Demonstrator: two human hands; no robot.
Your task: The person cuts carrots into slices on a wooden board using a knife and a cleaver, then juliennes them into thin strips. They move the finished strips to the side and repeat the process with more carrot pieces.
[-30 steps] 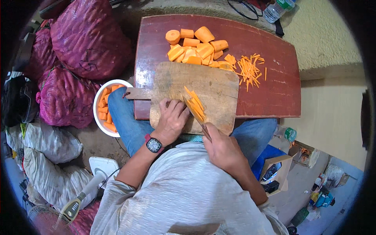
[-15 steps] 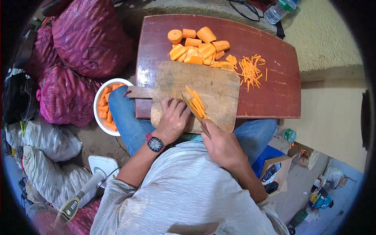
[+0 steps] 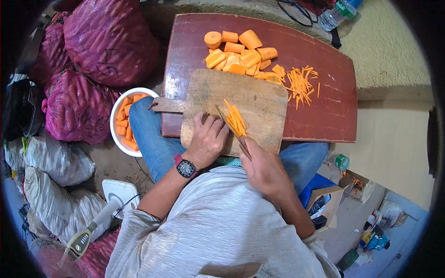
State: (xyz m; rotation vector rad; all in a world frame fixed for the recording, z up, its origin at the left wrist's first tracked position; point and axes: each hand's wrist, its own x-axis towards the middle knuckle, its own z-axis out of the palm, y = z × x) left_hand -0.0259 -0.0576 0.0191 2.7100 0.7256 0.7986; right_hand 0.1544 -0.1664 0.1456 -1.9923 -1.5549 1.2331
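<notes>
A wooden cutting board [image 3: 259, 97] lies on a dark red low table [image 3: 324, 116] over my knees. My right hand [image 3: 264, 169] grips a knife [image 3: 232, 132] whose blade rests across the board beside a small heap of thin carrot strips [image 3: 236, 119]. My left hand [image 3: 208, 141], with a wristwatch, presses down on the board just left of the blade; whether it covers a carrot piece is hidden. Chunky carrot pieces [image 3: 238, 53] are piled at the table's far side, with a scatter of cut carrot sticks [image 3: 301, 83] to their right.
A white bowl of carrot pieces [image 3: 125, 120] stands on the ground by my left knee. Purple mesh sacks [image 3: 92, 51] are stacked at left, grey bags [image 3: 55, 162] below them. A plastic bottle [image 3: 340, 11] lies past the table; a cardboard box [image 3: 324, 204] sits at right.
The knife blade and my right hand have shifted slightly left along the board, and the heap of carrot strips lies to the right of the blade. My left hand stays pressed down.
</notes>
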